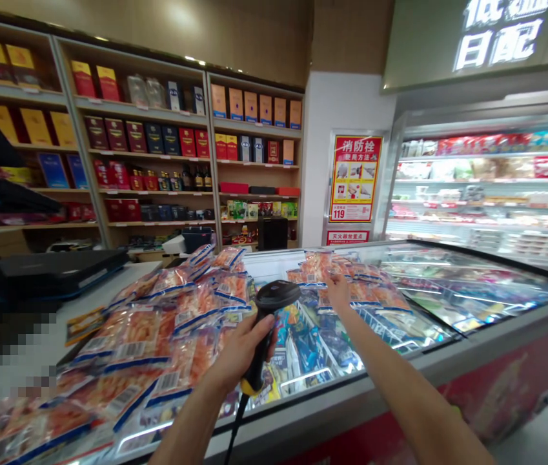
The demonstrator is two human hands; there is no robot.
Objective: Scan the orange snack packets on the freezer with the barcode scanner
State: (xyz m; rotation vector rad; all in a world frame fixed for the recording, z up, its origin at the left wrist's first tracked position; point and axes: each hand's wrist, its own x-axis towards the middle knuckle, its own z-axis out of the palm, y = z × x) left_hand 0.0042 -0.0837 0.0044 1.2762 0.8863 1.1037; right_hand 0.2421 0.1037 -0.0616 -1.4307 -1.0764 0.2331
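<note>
My left hand (249,342) is wrapped round the handle of a black barcode scanner (276,294), whose head points to the right above the freezer's glass; its cable hangs down below. Stretched far forward, my right hand (339,290) has its fingers closed at the edge of a clear packet (319,263) of orange-pink food, on the smaller pile at the right. The fingertips are small and partly hidden there. To the left lies a larger heap of the same blue-edged packets (141,329), several with white barcode labels facing up.
The chest freezer (428,349) stretches away to the right, with bagged goods under its glass. At the left is a counter (68,316) with a dark device (60,268) on it. Shelves of boxes (150,139) and an open chiller (487,194) stand behind.
</note>
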